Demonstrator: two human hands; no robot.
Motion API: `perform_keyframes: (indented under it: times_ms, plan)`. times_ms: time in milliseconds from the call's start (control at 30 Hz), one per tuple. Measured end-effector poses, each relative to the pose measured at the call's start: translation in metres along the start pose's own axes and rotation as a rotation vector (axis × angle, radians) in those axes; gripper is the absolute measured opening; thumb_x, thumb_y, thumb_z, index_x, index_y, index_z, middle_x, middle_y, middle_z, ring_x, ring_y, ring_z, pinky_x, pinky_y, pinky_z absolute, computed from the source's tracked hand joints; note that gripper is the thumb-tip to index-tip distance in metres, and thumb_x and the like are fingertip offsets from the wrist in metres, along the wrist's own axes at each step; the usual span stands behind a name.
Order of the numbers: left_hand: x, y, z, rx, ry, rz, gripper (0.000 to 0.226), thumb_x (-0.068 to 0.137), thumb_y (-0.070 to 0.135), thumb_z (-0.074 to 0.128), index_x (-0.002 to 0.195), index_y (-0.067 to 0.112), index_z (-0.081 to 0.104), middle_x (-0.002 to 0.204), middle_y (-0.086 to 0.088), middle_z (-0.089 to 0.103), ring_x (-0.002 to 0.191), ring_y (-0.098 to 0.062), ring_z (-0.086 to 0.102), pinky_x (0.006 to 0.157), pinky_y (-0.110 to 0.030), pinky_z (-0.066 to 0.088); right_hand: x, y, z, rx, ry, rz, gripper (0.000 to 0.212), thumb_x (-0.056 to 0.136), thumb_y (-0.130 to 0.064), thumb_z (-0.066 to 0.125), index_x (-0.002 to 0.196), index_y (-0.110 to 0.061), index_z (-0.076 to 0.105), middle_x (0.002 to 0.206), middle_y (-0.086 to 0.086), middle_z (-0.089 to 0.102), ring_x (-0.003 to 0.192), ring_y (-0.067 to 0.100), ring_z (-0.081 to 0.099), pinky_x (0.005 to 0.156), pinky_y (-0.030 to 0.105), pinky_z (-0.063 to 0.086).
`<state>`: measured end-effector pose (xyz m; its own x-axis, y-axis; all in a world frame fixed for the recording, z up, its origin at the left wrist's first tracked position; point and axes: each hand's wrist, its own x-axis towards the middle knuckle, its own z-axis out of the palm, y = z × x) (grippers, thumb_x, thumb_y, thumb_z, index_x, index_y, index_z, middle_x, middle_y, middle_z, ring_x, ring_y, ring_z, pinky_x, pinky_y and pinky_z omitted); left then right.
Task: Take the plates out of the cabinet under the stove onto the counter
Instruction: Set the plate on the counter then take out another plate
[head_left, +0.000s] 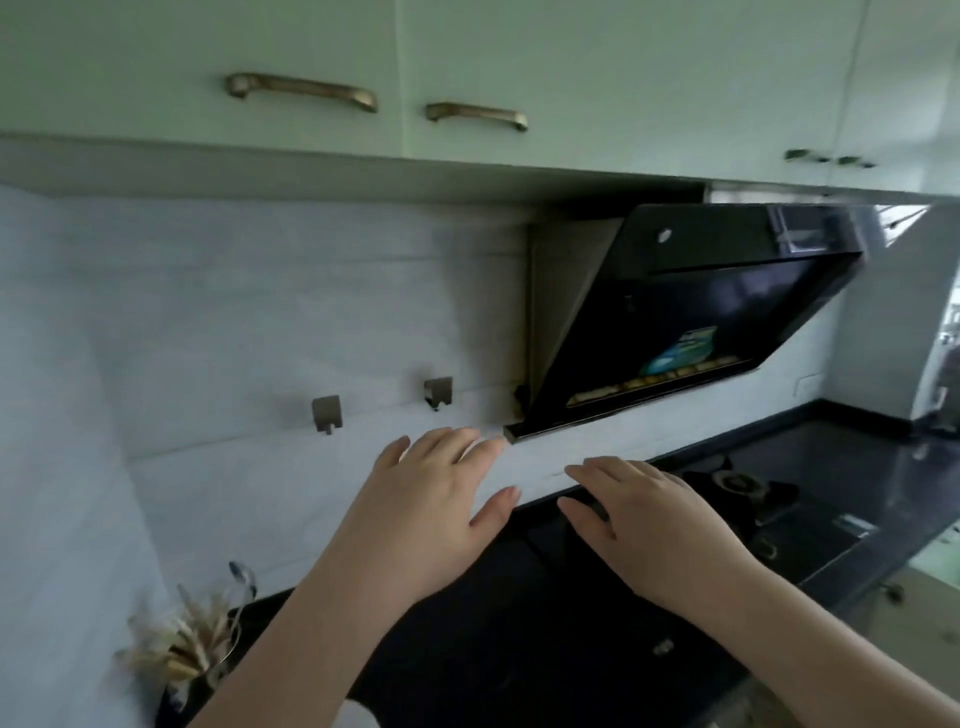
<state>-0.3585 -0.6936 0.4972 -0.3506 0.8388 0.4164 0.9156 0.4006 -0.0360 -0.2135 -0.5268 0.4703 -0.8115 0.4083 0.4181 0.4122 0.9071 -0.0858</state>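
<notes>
My left hand (431, 499) and my right hand (654, 525) are both raised in front of me with fingers spread, holding nothing. They hover above the dark counter (498, 639). The black gas stove (737, 493) lies just right of my right hand. No plates show in this view. A sliver of the lower cabinet front (914, 608) with small knobs appears at the right edge, under the counter.
A black slanted range hood (691, 312) hangs over the stove. Pale wall cabinets with brass handles (301, 91) run along the top. Two metal hooks (327, 413) sit on the white backsplash. A holder with utensils (192, 644) stands at the counter's left end.
</notes>
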Motion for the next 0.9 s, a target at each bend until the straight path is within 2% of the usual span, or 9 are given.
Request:
perform_keyframes:
  times_ms: [167,400,533,633,767,900]
  plan:
    - [0.039,0.066,-0.020,-0.060,0.049,0.157,0.060,0.097,0.060,0.018,0.152,0.036,0.023,0.157,0.014,0.029,0.143,-0.006,0.023,0.115,-0.033,0.018,-0.032,0.051,-0.063,-0.070,0.067,0.095,0.062,0.092,-0.063,0.018,0.144,-0.035,0.035,0.148,-0.015,0.041,0.136,0.008,0.036,0.111,0.030,0.028]
    - [0.092,0.201,-0.040,-0.110,0.106,0.383,0.062,0.097,0.060,0.019,0.152,0.034,0.025,0.157,0.011,0.031,0.144,-0.007,0.022,0.117,-0.036,0.019,-0.116,0.144,-0.149,-0.223,0.191,0.271,0.073,0.086,-0.067,0.007,0.139,-0.034,0.045,0.140,-0.014,0.051,0.128,0.010,0.047,0.106,0.031,0.036]
    - [0.104,0.275,-0.046,-0.173,0.132,0.477,0.062,0.095,0.060,0.019,0.151,0.035,0.028,0.157,0.014,0.032,0.144,-0.004,0.022,0.118,-0.034,0.017,-0.169,0.195,-0.186,-0.280,0.244,0.375,0.069,0.088,-0.066,0.013,0.137,-0.033,0.049,0.137,-0.013,0.054,0.125,0.012,0.050,0.104,0.034,0.042]
    - [0.117,0.321,-0.051,-0.218,0.152,0.504,0.062,0.095,0.060,0.019,0.151,0.036,0.027,0.157,0.015,0.031,0.144,-0.003,0.021,0.119,-0.034,0.016,-0.204,0.232,-0.214,-0.303,0.231,0.444,0.068,0.087,-0.066,0.014,0.139,-0.034,0.046,0.141,-0.015,0.050,0.129,0.010,0.046,0.107,0.034,0.039]
    - [0.132,0.372,-0.058,-0.285,0.154,0.549,0.063,0.093,0.061,0.020,0.151,0.037,0.028,0.156,0.014,0.033,0.144,-0.003,0.023,0.120,-0.036,0.017,-0.241,0.267,-0.252,-0.364,0.301,0.512,0.069,0.087,-0.064,0.016,0.132,-0.030,0.054,0.134,-0.010,0.057,0.122,0.014,0.053,0.103,0.032,0.038]
    - [0.145,0.414,-0.061,-0.296,0.138,0.623,0.062,0.093,0.062,0.020,0.150,0.038,0.027,0.155,0.017,0.033,0.143,-0.002,0.024,0.118,-0.032,0.017,-0.261,0.288,-0.269,-0.410,0.285,0.576,0.069,0.087,-0.066,0.013,0.135,-0.034,0.049,0.139,-0.014,0.053,0.127,0.009,0.048,0.107,0.032,0.035]
